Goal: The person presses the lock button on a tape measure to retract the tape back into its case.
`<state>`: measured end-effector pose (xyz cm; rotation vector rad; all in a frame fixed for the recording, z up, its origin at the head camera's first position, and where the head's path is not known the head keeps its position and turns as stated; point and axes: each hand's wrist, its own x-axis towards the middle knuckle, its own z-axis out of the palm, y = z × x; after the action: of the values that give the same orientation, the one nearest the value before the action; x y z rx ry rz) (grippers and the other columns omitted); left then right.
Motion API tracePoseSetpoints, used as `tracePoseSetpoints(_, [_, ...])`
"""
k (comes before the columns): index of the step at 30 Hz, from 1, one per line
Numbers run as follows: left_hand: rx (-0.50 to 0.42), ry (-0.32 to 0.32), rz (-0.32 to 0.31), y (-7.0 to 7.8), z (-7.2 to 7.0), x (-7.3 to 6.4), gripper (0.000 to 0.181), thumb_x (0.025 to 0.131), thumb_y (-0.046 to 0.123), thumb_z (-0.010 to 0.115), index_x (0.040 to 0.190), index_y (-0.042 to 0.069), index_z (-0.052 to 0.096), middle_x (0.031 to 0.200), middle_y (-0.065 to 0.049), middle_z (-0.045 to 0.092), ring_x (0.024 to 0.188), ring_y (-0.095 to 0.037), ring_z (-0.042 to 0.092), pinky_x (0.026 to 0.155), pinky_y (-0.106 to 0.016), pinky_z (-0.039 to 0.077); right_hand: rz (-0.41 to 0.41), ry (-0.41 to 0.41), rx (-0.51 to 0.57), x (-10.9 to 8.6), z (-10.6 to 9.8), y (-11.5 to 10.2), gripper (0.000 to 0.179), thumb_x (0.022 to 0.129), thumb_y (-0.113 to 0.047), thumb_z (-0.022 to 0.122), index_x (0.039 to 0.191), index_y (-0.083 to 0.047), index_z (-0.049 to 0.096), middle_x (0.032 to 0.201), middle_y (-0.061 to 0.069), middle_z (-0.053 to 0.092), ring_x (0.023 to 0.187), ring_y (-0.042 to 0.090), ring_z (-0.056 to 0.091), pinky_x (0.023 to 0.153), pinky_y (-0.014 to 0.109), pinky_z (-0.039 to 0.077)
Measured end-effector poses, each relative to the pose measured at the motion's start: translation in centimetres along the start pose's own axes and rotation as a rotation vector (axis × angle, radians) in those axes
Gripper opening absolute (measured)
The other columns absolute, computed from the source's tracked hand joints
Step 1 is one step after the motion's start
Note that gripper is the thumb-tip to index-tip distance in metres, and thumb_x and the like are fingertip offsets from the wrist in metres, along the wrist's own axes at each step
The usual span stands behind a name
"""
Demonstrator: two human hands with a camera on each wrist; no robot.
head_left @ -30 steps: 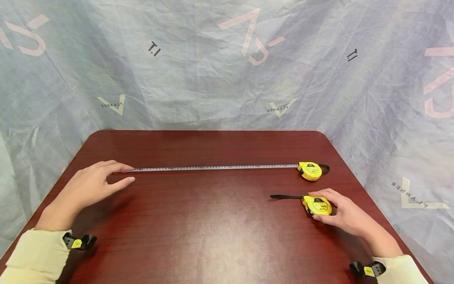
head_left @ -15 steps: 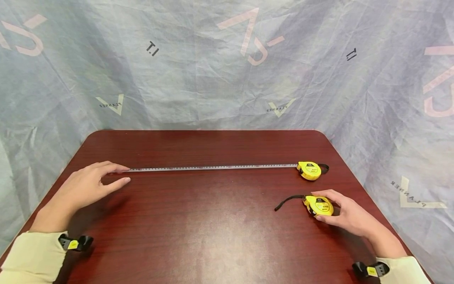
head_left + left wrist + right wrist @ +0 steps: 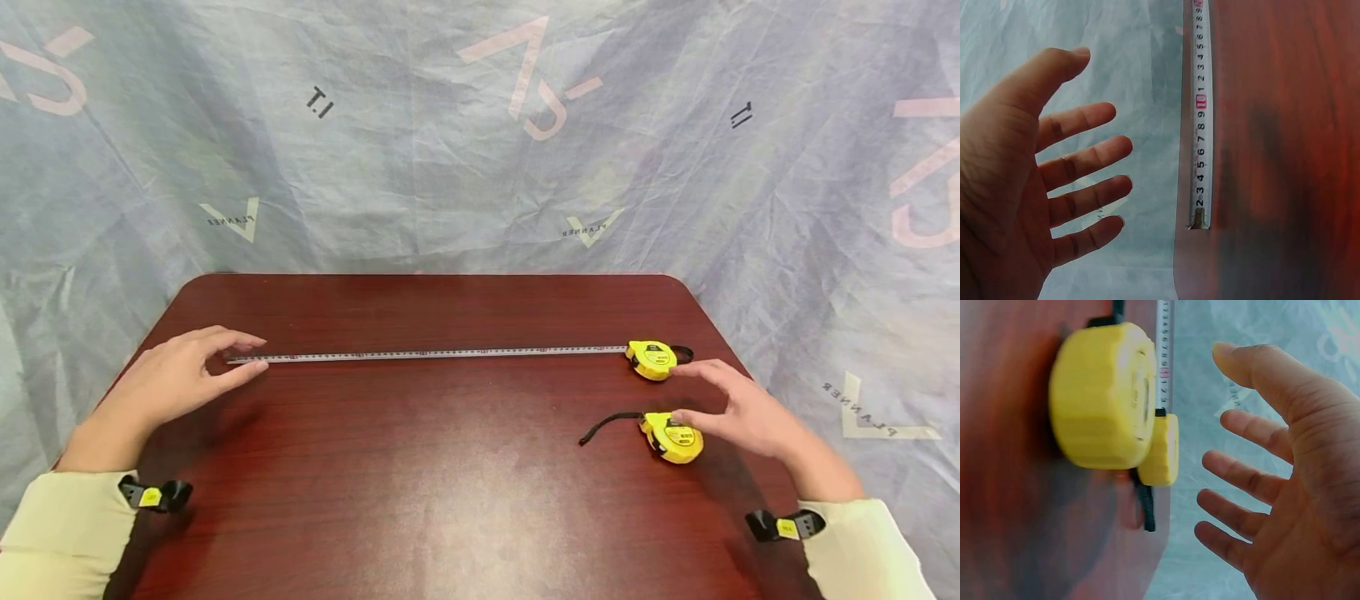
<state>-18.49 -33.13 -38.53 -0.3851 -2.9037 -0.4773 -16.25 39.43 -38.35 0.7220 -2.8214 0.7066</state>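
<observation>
Two yellow tape measures lie on the table's right side. From the far tape measure (image 3: 652,360) a long white blade (image 3: 450,354) runs left across the tabletop; its metal end hook (image 3: 1199,219) shows in the left wrist view. Over that end hovers my left hand (image 3: 168,379), fingers spread and apart from the blade. My right hand (image 3: 753,414), with loosely extended fingers, is raised just right of both cases and holds neither; the right wrist view shows a gap. The near tape measure (image 3: 672,440) has its blade in, and its black strap (image 3: 609,423) points left.
The dark red-brown table (image 3: 420,483) has rounded far corners. A grey printed cloth (image 3: 427,167) hangs behind it and along both sides. Each wrist wears a black band with a yellow tag.
My right hand has let go of the near tape measure and risen away towards the far one. My left fingers have lifted off the blade's end and moved slightly left.
</observation>
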Motion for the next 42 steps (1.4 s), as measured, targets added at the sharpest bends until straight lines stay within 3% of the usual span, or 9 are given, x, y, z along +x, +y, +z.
tracePoseSetpoints(2, [0.003, -0.001, -0.016, -0.4, -0.2, 0.4, 0.051, 0.092, 0.062, 0.070, 0.129, 0.027, 0.070, 0.120, -0.001, 0.067, 0.103, -0.025, 0.064, 0.080, -0.055, 0.049, 0.024, -0.011, -0.007, 0.9, -0.4, 0.1, 0.057, 0.085, -0.024, 0.088, 0.134, -0.011, 0.064, 0.131, 0.008, 0.059, 0.120, 0.025, 0.053, 0.096, 0.019, 0.036])
tracePoseSetpoints(6, [0.011, -0.010, -0.028, -1.1, -0.3, 1.3, 0.053, 0.092, 0.062, 0.070, 0.132, 0.028, 0.068, 0.124, -0.002, 0.064, 0.103, -0.023, 0.061, 0.077, -0.053, 0.048, 0.040, -0.039, -0.012, 2.4, -1.0, 0.5, 0.058, 0.087, -0.027, 0.086, 0.137, -0.010, 0.062, 0.132, 0.011, 0.057, 0.116, 0.016, 0.051, 0.091, 0.026, 0.040])
tracePoseSetpoints(10, [-0.009, -0.025, -0.023, -1.4, 0.2, 2.1, 0.056, 0.092, 0.060, 0.072, 0.135, 0.026, 0.066, 0.132, -0.004, 0.061, 0.108, -0.025, 0.061, 0.082, -0.055, 0.048, 0.070, -0.076, -0.009, 3.4, -1.3, 0.9, 0.060, 0.090, -0.029, 0.084, 0.141, -0.010, 0.059, 0.134, 0.009, 0.056, 0.112, 0.010, 0.047, 0.087, 0.023, 0.042])
tracePoseSetpoints(16, [-0.018, -0.036, -0.021, -2.3, 1.2, 2.0, 0.055, 0.091, 0.057, 0.074, 0.136, 0.025, 0.066, 0.132, -0.004, 0.060, 0.108, -0.027, 0.061, 0.082, -0.057, 0.048, 0.099, -0.132, 0.053, 4.4, -0.9, 1.9, 0.066, 0.092, -0.028, 0.082, 0.146, -0.004, 0.053, 0.142, 0.016, 0.051, 0.117, 0.026, 0.051, 0.083, 0.026, 0.053])
tracePoseSetpoints(19, [-0.021, -0.041, -0.043, -2.9, 1.4, 1.8, 0.056, 0.090, 0.058, 0.074, 0.136, 0.026, 0.066, 0.132, -0.004, 0.060, 0.109, -0.028, 0.062, 0.083, -0.059, 0.048, 0.122, -0.162, 0.070, 5.0, -0.6, 2.3, 0.069, 0.092, -0.030, 0.081, 0.148, -0.004, 0.051, 0.146, 0.020, 0.047, 0.122, 0.035, 0.051, 0.090, 0.041, 0.053])
tracePoseSetpoints(24, [-0.027, -0.031, -0.054, -3.8, 1.5, 1.9, 0.057, 0.089, 0.058, 0.076, 0.135, 0.025, 0.066, 0.132, -0.006, 0.060, 0.110, -0.030, 0.063, 0.085, -0.060, 0.047, 0.173, -0.192, 0.111, 6.1, -0.4, 3.0, 0.072, 0.092, -0.031, 0.081, 0.151, -0.005, 0.047, 0.152, 0.024, 0.040, 0.136, 0.045, 0.040, 0.102, 0.064, 0.038])
tracePoseSetpoints(33, [-0.029, -0.042, -0.060, -5.1, 1.6, 2.1, 0.062, 0.086, 0.056, 0.080, 0.135, 0.021, 0.067, 0.131, -0.010, 0.060, 0.110, -0.032, 0.062, 0.084, -0.061, 0.047, 0.257, -0.263, 0.160, 7.3, 0.4, 3.8, 0.084, 0.090, -0.036, 0.082, 0.157, -0.008, 0.039, 0.159, 0.023, 0.032, 0.141, 0.048, 0.035, 0.108, 0.068, 0.034])
tracePoseSetpoints(42, [-0.066, -0.086, -0.050, -5.8, 2.2, 2.3, 0.059, 0.088, 0.051, 0.080, 0.134, 0.017, 0.067, 0.130, -0.012, 0.065, 0.108, -0.033, 0.065, 0.086, -0.057, 0.047, 0.220, -0.286, 0.206, 7.6, 1.5, 4.8, 0.090, 0.088, -0.029, 0.085, 0.159, -0.004, 0.035, 0.161, 0.025, 0.028, 0.144, 0.046, 0.031, 0.108, 0.065, 0.035])
